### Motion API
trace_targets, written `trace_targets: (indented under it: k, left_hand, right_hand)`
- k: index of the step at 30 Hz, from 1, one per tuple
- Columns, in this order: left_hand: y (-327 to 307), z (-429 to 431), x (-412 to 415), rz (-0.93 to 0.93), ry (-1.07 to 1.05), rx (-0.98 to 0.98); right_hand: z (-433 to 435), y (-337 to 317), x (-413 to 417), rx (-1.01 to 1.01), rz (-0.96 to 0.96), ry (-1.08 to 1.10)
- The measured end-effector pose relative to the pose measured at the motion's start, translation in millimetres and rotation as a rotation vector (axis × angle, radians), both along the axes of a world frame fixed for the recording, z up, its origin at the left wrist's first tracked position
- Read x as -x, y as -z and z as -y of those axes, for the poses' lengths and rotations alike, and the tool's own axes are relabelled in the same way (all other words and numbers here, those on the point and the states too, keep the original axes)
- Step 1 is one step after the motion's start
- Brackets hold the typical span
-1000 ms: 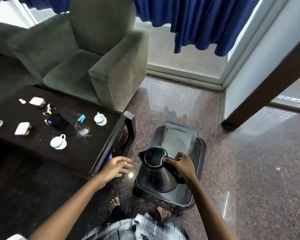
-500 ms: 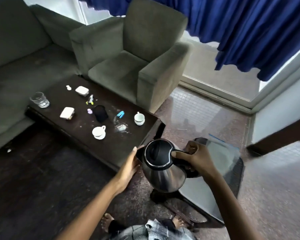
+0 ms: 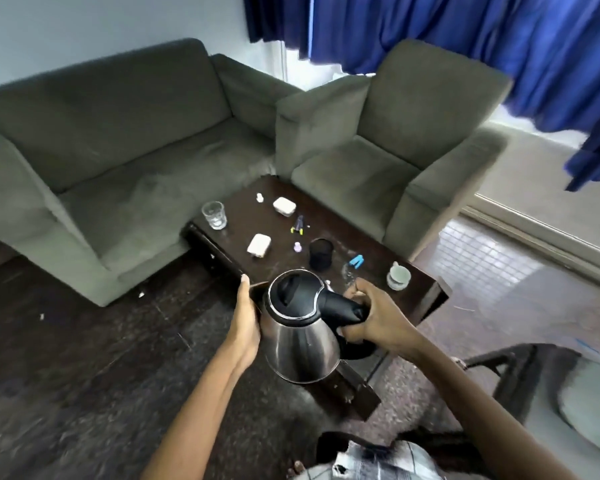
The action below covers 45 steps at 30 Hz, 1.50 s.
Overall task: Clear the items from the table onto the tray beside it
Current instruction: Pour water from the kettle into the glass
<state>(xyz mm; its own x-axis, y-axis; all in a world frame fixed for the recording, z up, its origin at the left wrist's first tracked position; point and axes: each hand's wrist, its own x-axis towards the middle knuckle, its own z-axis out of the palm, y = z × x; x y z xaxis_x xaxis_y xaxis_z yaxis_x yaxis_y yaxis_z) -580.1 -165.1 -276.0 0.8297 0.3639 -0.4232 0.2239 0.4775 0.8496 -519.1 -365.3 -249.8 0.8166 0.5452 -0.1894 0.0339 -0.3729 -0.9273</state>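
Note:
A steel kettle [image 3: 300, 344] with a black lid hangs in the air over the near edge of the dark low table [image 3: 426, 292]. My right hand [image 3: 374, 320] grips its black handle. My left hand [image 3: 245, 323] lies flat against the kettle's left side, fingers straight. On the table stand a glass [image 3: 214, 215], two white boxes [image 3: 258, 245] [image 3: 283, 205], a black pen cup [image 3: 320, 255], a blue clip [image 3: 356, 261] and a white cup on a saucer [image 3: 398, 275]. The dark tray [image 3: 510, 368] with a clear plastic bag [image 3: 596, 403] sits on the floor at the right.
A grey sofa [image 3: 118, 140] stands behind the table on the left and a grey armchair [image 3: 395, 133] at the back right. Blue curtains [image 3: 465, 36] hang over the window. My feet and checked clothing show at the bottom edge.
The kettle came up off the tray and moved left towards the table. My left hand went from open in the air to resting on the kettle's side. The view swung left.

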Motion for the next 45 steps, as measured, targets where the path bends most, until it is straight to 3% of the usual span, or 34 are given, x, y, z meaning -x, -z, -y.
trace_targets:
  k: [8, 16, 23, 33, 45]
  left_hand:
    - [13.2, -108.3, -32.2, -0.043, -0.159, 0.017]
    - [27.7, -216.3, -97.3, -0.106, -0.171, 0.024]
    - [38.4, -308.4, -155.5, -0.157, -0.170, 0.023]
    - [69.2, -425.5, -269.2, -0.231, 0.036, -0.005]
    - [108.7, -536.8, -381.2, -0.334, 0.536, 0.154]
  right_hand:
    - [-118.8, 21.1, -55.7, 0.101, 0.102, -0.021]
    - [-230.5, 39.0, -128.3, 0.087, -0.116, -0.112]
    - [-324.5, 51.9, -178.0, 0.120, 0.045, -0.010]
    - [-425.0, 82.1, -236.5, 0.164, -0.050, 0.292]
    - [-522.6, 91.0, -254.9, 0.340, -0.136, 0.704]
